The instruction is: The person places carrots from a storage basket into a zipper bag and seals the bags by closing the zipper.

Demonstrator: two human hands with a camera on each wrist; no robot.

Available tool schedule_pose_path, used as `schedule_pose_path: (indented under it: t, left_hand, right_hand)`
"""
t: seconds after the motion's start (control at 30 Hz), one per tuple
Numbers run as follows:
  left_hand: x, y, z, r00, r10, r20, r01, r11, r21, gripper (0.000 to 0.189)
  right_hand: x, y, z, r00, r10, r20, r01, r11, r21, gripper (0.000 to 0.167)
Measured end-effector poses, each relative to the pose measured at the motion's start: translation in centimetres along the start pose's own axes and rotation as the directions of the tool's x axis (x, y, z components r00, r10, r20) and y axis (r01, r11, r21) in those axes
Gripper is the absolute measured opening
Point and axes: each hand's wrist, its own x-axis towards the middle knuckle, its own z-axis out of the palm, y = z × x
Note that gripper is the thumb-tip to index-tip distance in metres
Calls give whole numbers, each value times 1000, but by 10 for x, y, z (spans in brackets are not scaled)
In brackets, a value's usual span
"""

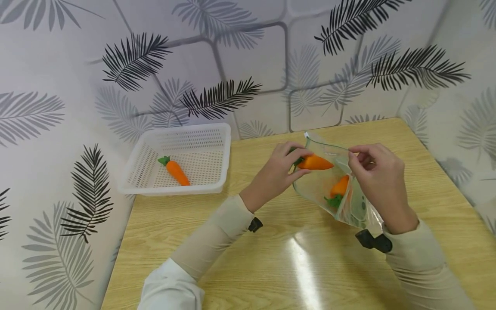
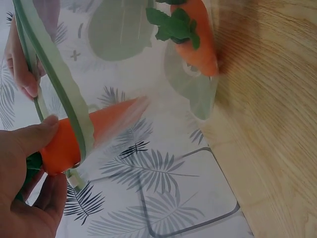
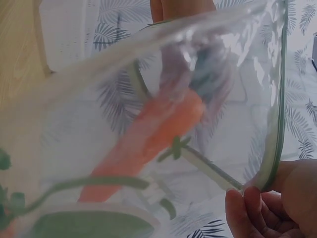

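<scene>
Fingers pinch an orange carrot at a zip bag's mouth

Right of center, the left hand holds the carrot by its thick, leafy end, leaving the tip free to point inside. The right hand pinches the green-sealed edge, apparently to keep the mouth apart. Lower in the bag lies a second carrot; a third carrot rests in the white basket, left of center.
</scene>
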Motion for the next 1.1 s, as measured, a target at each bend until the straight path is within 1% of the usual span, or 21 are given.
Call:
schedule_pose_path:
  t: [0.1,0.2,0.4,0.57,0.7,0.87,1.0,1.1]
  left_hand:
    - [3,1,5,1000,22,22,-23,1000,19,37]
    - [4,0,9,999,32,40,-33,999,23,38]
    - [7,-2,14,998,34,50,-36,999,38,38]
    - [9,-1,18,996,29,80,-33,998,49,37]
    - [9,0,20,995,40,88,-45,998,50,37]
    - [11,0,22,994,74,80,-79,995,62,36]
    - [9,-1,22,993,68,93,-78,992,103,36]
    - [8,-1,21,993,63,96,-74,991,115,36]
  right_hand:
    - [0,-1,0,1000,-3,-4,3,1000,6,9]
    - [1,-2,0,1000,-10,-7,10,1000,12,10]
    - [1,-1,0,1000,-18,-2,18,1000,0,9]
    - [0,-1,0,1000,-21,11,21,1000,-9,9]
    - [-1,-2,0,1000,-15,24,16,1000,-10,10]
    - [-1,-4,0,1000,-5,28,5,1000,-6,10]
    - [0,-4,0,1000,-11,23,11,1000,-3,9]
    - [0,-4,0,1000,-20,18,20,1000,-7,9]
